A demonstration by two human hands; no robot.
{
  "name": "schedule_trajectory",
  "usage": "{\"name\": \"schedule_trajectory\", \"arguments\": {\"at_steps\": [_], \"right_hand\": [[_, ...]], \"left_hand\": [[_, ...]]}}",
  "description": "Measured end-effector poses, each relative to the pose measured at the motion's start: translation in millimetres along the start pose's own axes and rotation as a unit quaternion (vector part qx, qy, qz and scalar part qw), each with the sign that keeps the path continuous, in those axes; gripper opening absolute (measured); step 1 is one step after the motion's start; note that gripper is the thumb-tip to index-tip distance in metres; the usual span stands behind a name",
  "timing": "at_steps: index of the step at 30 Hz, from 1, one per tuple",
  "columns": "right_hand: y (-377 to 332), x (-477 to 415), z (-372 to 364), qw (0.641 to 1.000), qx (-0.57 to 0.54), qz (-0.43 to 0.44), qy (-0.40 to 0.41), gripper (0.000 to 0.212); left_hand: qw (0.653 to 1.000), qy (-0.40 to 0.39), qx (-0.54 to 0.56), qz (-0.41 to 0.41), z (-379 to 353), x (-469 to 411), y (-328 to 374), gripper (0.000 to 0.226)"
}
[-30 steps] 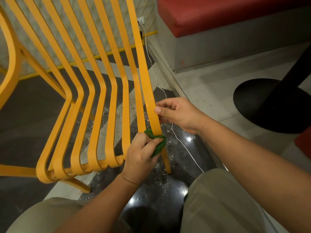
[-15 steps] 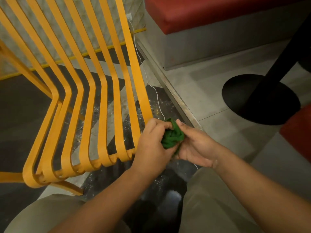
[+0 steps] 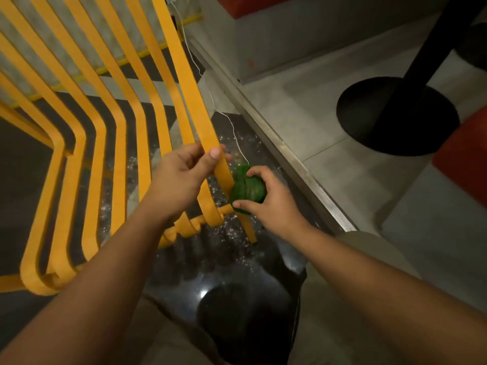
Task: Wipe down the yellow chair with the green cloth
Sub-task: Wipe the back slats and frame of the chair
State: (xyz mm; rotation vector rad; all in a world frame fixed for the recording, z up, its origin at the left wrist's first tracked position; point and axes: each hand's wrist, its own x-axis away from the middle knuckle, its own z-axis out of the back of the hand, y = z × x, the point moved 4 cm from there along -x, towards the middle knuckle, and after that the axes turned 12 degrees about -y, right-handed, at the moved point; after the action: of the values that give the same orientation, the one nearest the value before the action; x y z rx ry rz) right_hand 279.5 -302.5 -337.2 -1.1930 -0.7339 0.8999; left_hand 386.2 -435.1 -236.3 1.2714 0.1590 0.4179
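Chair (image 3: 181, 75): yellow, slatted, the slats running down from the upper left and curling together at a low front edge; fills the left half of the view.

Outermost slat (image 3: 200, 114): rightmost of the set, widest in view, descending toward the centre.

Left hand (image 3: 181, 172): fingers wrapped round the outermost slat from the left, thumb (image 3: 214, 155) pressed on its face; closed on the slat.

Cloth (image 3: 247, 189): green, bunched into a wad, lying against the right edge of the outermost slat near its lower end, just below the left hand.

Right hand (image 3: 266, 196): cupped over the cloth from the right, fingers and thumb clamped on the wad and holding it to the slat.

Floor (image 3: 224, 259): dark speckled polished stone beneath the chair, with a bright reflection; pale tile (image 3: 303, 106) to the right, past a metal strip (image 3: 290, 159).

Cord (image 3: 224, 117): thin, white, trailing down behind the slat to the cloth.

Table base (image 3: 398, 117): black round disc with a black post, on the pale tile, well apart from the chair.

Bench (image 3: 290, 35): grey-sided, upper right, red cushion only at the frame edge.

Knees: beige trousers at the bottom of the view.
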Motion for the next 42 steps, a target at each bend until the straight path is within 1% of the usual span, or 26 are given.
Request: {"name": "schedule_trajectory", "arguments": {"at_steps": [3, 5, 7, 9, 11, 14, 17, 19, 20, 22, 24, 25, 26, 30, 32, 35, 37, 40, 42], "right_hand": [[23.5, -6.9, -7.5, 0.998, 0.046, -0.053, 0.007, 0.051], [32.9, -9.4, -13.7, 0.996, 0.033, -0.083, 0.005, 0.045], [29.2, -8.1, -18.0, 0.996, -0.007, -0.085, 0.004, 0.041], [22.0, -5.6, -19.9, 0.993, -0.082, -0.082, -0.009, 0.039], [14.7, -1.9, -19.4, 0.989, -0.133, -0.059, -0.025, 0.045], [3.0, 4.7, -12.6, 0.997, -0.071, 0.001, -0.026, 0.056], [-2.3, 2.4, -9.4, 0.998, -0.022, 0.051, 0.033, 0.062], [0.3, -1.6, -13.2, 0.993, 0.025, 0.086, 0.070, 0.058], [6.0, -4.7, -16.9, 0.992, 0.053, 0.089, 0.075, 0.054], [27.1, -10.8, -22.7, 0.992, 0.087, 0.047, 0.074, 0.044], [53.1, -13.4, -25.2, 0.992, 0.095, -0.022, 0.074, 0.036], [61.4, -13.7, -25.9, 0.992, 0.096, -0.034, 0.071, 0.034], [64.0, -13.5, -26.4, 0.992, 0.100, -0.027, 0.069, 0.033], [32.3, -13.7, -21.8, 0.988, 0.103, 0.080, 0.081, 0.029], [22.9, -13.8, -19.7, 0.985, 0.100, 0.111, 0.081, 0.029], [39.1, -22.0, -17.9, 0.990, 0.099, 0.090, 0.049, 0.031], [60.2, -28.8, -21.2, 0.993, 0.107, 0.053, 0.018, 0.033], [90.5, -35.5, -27.1, 0.995, 0.103, 0.011, -0.001, 0.037], [110.0, -38.7, -33.5, 0.992, 0.122, -0.024, -0.022, 0.040]], "left_hand": [[0.999, -0.030, 0.003, -0.036, 3.1, -1.7, -4.1, 0.033], [0.997, -0.052, 0.012, -0.049, 7.7, -5.0, -8.9, 0.034], [0.995, -0.074, 0.028, -0.060, 10.1, -7.5, -13.1, 0.034], [0.993, -0.085, 0.045, -0.069, 11.0, -10.0, -16.6, 0.033], [0.991, -0.087, 0.061, -0.080, 12.4, -12.3, -20.2, 0.032], [0.989, -0.098, 0.069, -0.091, 13.7, -14.9, -22.9, 0.030], [0.987, -0.109, 0.072, -0.092, 17.2, -17.4, -25.0, 0.032], [0.986, -0.116, 0.074, -0.093, 17.4, -18.5, -24.8, 0.027], [0.986, -0.117, 0.078, -0.092, 17.5, -19.5, -25.0, 0.026], [0.986, -0.116, 0.080, -0.086, 18.0, -21.1, -25.6, 0.026], [0.986, -0.118, 0.081, -0.085, 17.7, -21.5, -25.9, 0.027], [0.986, -0.118, 0.081, -0.086, 17.4, -21.4, -25.5, 0.027], [0.986, -0.115, 0.078, -0.088, 16.8, -20.5, -25.6, 0.026], [0.988, -0.104, 0.073, -0.089, 13.0, -19.7, -26.8, 0.026], [0.987, -0.102, 0.078, -0.095, 12.3, -19.7, -28.3, 0.027], [0.986, -0.098, 0.086, -0.101, 13.1, -20.3, -29.4, 0.032], [0.987, -0.099, 0.083, -0.100, 12.7, -20.2, -29.2, 0.037], [0.988, -0.093, 0.081, -0.095, 11.7, -19.6, -30.6, 0.043], [0.989, -0.084, 0.079, -0.094, 12.0, -19.2, -30.7, 0.046]]}}
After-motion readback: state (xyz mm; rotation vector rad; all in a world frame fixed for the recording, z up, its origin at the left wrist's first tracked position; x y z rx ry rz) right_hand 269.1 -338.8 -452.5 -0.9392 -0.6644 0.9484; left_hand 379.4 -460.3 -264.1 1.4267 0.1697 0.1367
